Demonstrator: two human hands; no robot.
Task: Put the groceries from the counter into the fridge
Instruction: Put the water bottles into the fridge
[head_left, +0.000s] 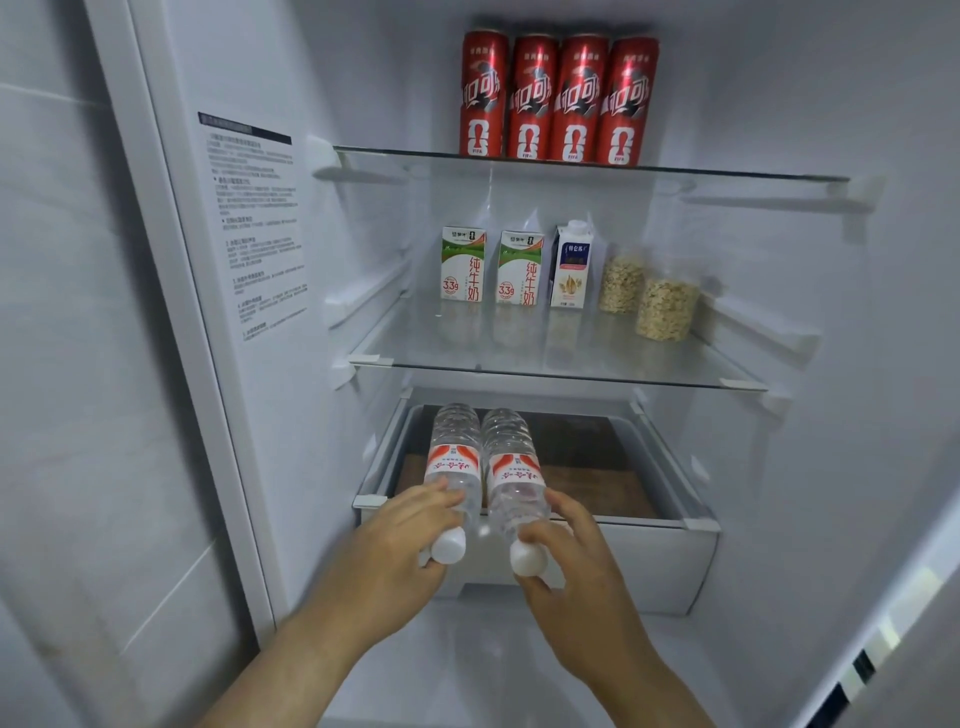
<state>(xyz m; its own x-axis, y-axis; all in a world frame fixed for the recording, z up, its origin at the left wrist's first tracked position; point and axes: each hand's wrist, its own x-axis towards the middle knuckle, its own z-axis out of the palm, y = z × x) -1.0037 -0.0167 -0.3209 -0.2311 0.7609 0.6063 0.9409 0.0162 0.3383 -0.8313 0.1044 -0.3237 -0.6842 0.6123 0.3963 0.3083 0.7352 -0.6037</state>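
Note:
Two clear water bottles with red-and-white labels and white caps point bottom-first over the open fridge drawer (654, 561). My left hand (400, 551) grips the left bottle (453, 457) near its neck. My right hand (566, 561) grips the right bottle (511, 467) the same way. Both caps face me, and the bottles lie side by side, almost touching, over the drawer's left half.
Several red cans (558, 98) stand on the top glass shelf. The middle shelf (519, 364) carries two milk cartons (488, 267), a taller carton (571, 265) and two jars of oats (649, 296). The drawer's right half shows a bare brown floor. A fridge wall with a printed label (254, 228) rises at left.

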